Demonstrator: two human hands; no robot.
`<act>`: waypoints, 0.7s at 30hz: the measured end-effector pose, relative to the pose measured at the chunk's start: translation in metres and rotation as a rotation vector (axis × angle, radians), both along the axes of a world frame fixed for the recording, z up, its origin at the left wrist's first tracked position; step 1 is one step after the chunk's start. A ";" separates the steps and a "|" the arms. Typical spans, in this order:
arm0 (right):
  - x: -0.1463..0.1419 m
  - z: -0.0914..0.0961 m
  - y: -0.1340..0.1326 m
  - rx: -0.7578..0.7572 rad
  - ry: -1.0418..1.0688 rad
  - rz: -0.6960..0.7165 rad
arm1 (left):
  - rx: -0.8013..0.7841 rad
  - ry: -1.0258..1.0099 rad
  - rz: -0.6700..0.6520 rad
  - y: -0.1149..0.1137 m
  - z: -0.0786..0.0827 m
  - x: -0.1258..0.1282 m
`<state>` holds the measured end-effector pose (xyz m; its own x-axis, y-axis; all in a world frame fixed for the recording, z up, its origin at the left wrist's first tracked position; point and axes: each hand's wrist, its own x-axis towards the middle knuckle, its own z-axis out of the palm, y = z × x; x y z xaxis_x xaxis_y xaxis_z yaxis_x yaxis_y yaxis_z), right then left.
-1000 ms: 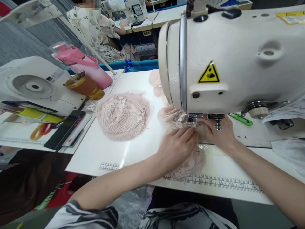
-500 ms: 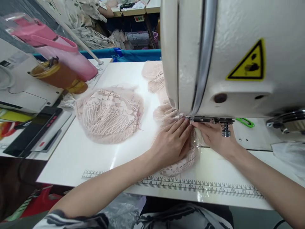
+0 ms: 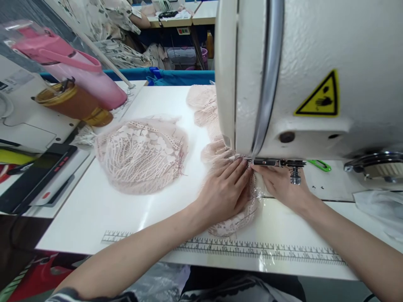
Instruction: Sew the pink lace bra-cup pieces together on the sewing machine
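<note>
A white sewing machine [image 3: 308,71] fills the upper right, with its presser foot [image 3: 267,161] low over the table. My left hand [image 3: 225,191] lies flat on a pink lace piece [image 3: 234,222], fingers stretched toward the foot. Just right of the foot, my right hand [image 3: 281,184] presses the same lace, fingers together and pointing left. Both hands touch the fabric right at the foot. More of the lace trails behind the machine [image 3: 203,105].
A stack of pink lace cups [image 3: 141,153] lies left of my hands. A pink bottle [image 3: 75,71] and a brown cup [image 3: 71,105] stand at the far left beside a black device [image 3: 34,176]. Green snips [image 3: 319,165] lie behind the foot. A printed ruler [image 3: 252,249] runs along the table's front edge. Another person [image 3: 107,21] sits beyond.
My head has come closer to the machine, so it fills more of the view. Both hands have stayed on the lace at the foot, shifting only slightly.
</note>
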<state>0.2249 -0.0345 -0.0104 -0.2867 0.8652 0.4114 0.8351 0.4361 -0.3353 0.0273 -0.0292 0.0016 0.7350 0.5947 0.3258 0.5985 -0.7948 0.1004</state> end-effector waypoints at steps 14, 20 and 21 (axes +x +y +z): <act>-0.003 0.007 -0.001 -0.095 -0.110 -0.076 | 0.051 -0.036 -0.012 0.004 -0.002 -0.001; 0.002 0.002 0.000 0.180 -0.218 -0.006 | 0.086 -0.038 -0.012 0.003 0.009 0.001; 0.003 0.003 -0.001 0.250 -0.242 0.026 | 0.098 -0.032 -0.019 0.002 0.015 0.000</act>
